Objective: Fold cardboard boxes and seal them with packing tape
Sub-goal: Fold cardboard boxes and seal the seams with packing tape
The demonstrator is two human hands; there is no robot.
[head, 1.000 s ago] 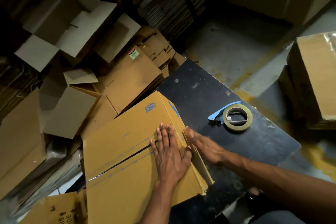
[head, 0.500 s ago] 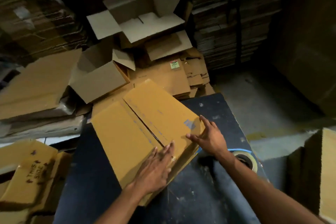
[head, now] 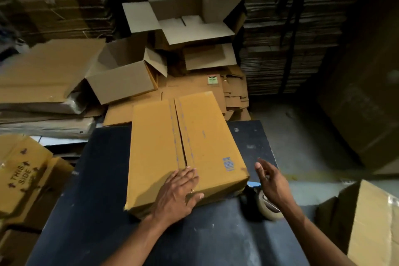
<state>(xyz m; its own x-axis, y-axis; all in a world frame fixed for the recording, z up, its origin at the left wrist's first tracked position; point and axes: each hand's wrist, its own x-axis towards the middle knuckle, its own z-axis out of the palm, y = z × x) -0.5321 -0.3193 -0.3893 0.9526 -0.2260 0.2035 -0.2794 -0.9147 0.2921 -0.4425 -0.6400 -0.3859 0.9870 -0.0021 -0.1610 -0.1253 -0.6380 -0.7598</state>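
Step in hand, as I judge it: hold flaps shut, fetch tape. My left hand [head: 180, 195] lies flat, fingers straight, on the near end of the folded yellow-brown cardboard box [head: 185, 147], beside the seam at its 6 o'clock; nothing gripped. My right hand [head: 273, 183] hovers at the box's 4 o'clock, fingers loose and spread, holding nothing, just above the beige roll of packing tape on its blue dispenser [head: 267, 206], which is partly hidden behind the wrist.

To do it well: keep left palm pressure across both flaps so the seam stays closed; start tape at near edge.

Box rests on the dark tabletop [head: 97, 179], centre, far end overhanging at 12 o'clock. Flaps meet lengthwise, thin dark gap, untaped. Blue print near 4 o'clock corner.
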